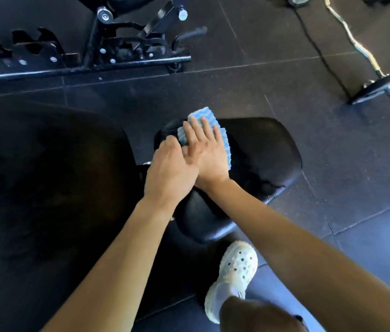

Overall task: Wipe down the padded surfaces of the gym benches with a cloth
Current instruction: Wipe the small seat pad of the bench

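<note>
A blue and white cloth (215, 130) lies on the black padded seat (268, 149) of a gym bench in the middle of the view. My right hand (207, 152) presses flat on the cloth with straight fingers. My left hand (171, 168) lies beside it, partly over the right thumb. Its fingers curl down at the cloth's left edge near the seat's rim, and their tips are hidden. The bench's large black back pad (45, 176) fills the left side.
A black steel rack frame (117, 61) stands on the rubber floor beyond the bench. A curl bar with a weight plate (385, 85) lies at the far right, next to a black cable (318, 49). My foot in a white clog (234, 271) stands under the seat.
</note>
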`<control>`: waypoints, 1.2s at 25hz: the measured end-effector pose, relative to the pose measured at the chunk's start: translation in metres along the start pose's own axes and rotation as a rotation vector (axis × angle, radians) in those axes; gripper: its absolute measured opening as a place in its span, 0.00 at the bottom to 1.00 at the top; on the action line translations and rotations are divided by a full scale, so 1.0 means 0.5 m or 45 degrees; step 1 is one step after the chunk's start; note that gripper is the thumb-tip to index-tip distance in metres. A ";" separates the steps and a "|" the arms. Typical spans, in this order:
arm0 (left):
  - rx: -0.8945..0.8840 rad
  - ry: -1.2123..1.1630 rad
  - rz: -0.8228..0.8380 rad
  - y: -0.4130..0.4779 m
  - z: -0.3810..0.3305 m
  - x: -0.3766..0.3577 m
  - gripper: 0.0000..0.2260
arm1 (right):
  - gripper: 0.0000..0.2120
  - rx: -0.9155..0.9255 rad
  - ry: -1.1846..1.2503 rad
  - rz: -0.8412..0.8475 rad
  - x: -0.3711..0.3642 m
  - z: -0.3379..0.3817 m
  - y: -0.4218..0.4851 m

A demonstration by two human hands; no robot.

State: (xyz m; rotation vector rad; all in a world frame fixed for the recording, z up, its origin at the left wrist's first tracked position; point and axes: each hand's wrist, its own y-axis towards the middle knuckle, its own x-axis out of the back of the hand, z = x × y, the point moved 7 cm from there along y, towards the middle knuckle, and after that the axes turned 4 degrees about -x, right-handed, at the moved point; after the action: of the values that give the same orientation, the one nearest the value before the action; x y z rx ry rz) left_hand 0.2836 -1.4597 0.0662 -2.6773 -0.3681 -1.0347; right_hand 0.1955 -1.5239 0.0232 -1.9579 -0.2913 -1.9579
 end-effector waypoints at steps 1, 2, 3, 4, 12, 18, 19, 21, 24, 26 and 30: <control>0.039 -0.043 -0.056 0.014 0.017 0.004 0.05 | 0.32 0.151 -0.005 -0.007 0.002 0.003 0.012; 0.048 -0.079 -0.077 0.022 0.031 0.007 0.03 | 0.32 0.287 0.019 -0.023 0.006 -0.004 0.018; 0.033 -0.094 -0.079 0.025 0.041 0.008 0.04 | 0.31 0.395 0.072 -0.047 0.010 -0.017 0.023; -0.004 -0.088 -0.068 0.021 0.044 0.006 0.05 | 0.29 0.447 0.126 -0.083 0.016 -0.036 0.027; -0.010 0.036 0.058 0.010 0.036 0.019 0.05 | 0.32 0.194 0.035 0.018 0.003 0.036 -0.015; -0.076 0.243 0.166 -0.061 0.003 -0.009 0.12 | 0.31 0.238 0.158 -0.104 0.034 -0.114 -0.066; -0.111 0.290 0.242 -0.087 0.000 -0.025 0.13 | 0.32 0.089 0.156 -0.102 0.029 -0.149 -0.088; -0.177 0.363 0.333 -0.131 0.000 -0.041 0.15 | 0.33 -0.092 0.126 -0.113 0.023 -0.151 -0.131; -0.189 0.317 0.268 -0.141 0.001 -0.031 0.14 | 0.35 0.151 0.071 0.000 0.009 -0.068 -0.187; -0.193 0.334 0.167 -0.119 -0.013 -0.020 0.11 | 0.34 0.401 -0.015 0.045 0.004 -0.070 -0.190; -0.207 0.466 0.179 -0.070 -0.036 -0.025 0.12 | 0.35 0.187 0.001 -0.026 0.022 -0.134 -0.098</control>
State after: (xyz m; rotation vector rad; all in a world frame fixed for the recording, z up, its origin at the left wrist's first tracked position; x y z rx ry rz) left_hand 0.2524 -1.4344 0.0755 -2.5262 -0.0244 -1.5283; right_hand 0.1151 -1.5063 0.0378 -1.8679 -0.4433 -1.8932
